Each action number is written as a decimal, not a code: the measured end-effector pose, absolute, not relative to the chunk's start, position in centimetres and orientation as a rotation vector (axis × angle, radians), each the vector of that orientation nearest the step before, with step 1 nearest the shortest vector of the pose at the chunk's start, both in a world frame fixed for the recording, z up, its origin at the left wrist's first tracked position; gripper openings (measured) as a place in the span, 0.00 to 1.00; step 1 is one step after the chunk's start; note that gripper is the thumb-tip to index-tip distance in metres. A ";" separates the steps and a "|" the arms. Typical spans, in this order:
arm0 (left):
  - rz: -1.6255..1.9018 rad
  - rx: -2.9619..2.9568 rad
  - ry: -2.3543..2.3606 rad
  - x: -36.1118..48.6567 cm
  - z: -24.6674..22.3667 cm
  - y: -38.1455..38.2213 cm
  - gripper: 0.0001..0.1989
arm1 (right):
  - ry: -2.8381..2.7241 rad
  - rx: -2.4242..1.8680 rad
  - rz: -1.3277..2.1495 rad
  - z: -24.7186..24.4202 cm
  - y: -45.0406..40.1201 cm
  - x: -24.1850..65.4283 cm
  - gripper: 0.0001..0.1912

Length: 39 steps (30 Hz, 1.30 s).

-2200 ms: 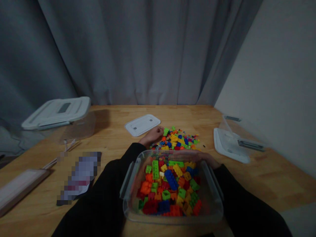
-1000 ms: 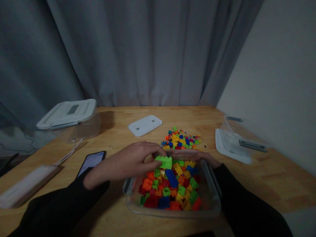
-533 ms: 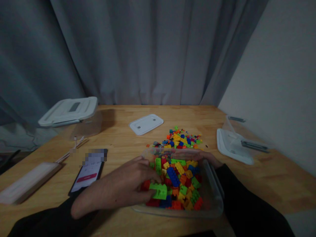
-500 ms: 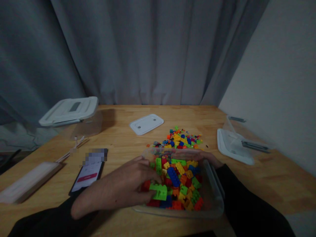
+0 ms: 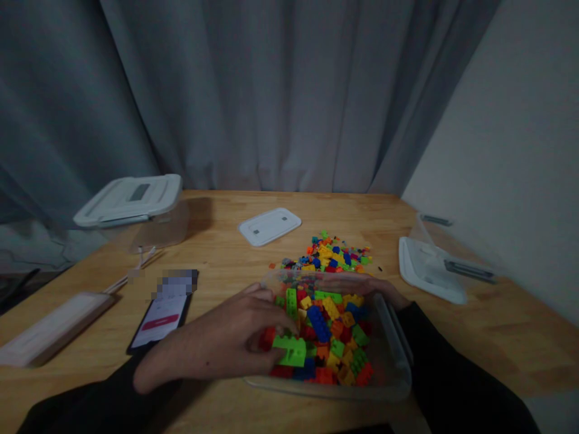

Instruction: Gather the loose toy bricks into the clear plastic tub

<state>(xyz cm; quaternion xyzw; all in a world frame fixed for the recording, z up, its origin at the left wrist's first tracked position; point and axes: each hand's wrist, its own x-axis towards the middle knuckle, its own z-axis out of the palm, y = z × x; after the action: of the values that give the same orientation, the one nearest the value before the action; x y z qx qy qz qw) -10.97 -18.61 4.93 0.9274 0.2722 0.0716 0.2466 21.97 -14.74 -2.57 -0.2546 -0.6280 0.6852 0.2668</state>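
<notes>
My left hand [image 5: 217,343] reaches in over the near left of a clear plastic box [image 5: 393,355], its fingers around a bright green brick [image 5: 292,351]. That brick sits low, just above the heap of colourful toy bricks [image 5: 330,325] filling the box. My right hand [image 5: 366,285] lies along the far rim, fingers curled over the edge. Beyond the box, a loose pile of small multicoloured bricks [image 5: 323,256] spreads on the wooden table [image 5: 488,337].
A smartphone [image 5: 163,319] with a lit screen lies left of the box. White lids rest on the table [image 5: 269,226] and at the right [image 5: 429,271]. A lidded clear box [image 5: 131,211] stands back left, with a pale flat case [image 5: 56,328] and a white cable [image 5: 136,271] nearer.
Over the last second my left hand has carried the green brick from the far side of the box down towards its near side. Since half a second ago, it has hardly moved.
</notes>
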 end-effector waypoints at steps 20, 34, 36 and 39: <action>0.796 2.231 0.819 -12.7 1.5 -16.4 0.19 | -1.735 -0.810 1.876 -3.4 -13.9 22.3 0.32; 0.842 1.204 0.726 -11.9 -3.0 -15.5 0.29 | -1.881 -1.320 0.644 1.0 -4.3 25.6 0.15; 0.822 1.127 0.640 -11.6 -3.2 -15.4 0.29 | -1.841 -1.367 0.584 0.4 -2.0 25.5 0.16; 0.816 1.039 0.577 -11.2 -3.1 -15.3 0.29 | -1.817 -1.466 0.476 -1.2 0.8 24.9 0.20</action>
<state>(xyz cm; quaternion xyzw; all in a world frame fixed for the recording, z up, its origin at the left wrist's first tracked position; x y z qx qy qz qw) -11.21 -15.34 -3.14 0.4759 0.2641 0.3737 0.7511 24.94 0.80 -1.21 -0.5716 -0.7083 0.1854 0.3704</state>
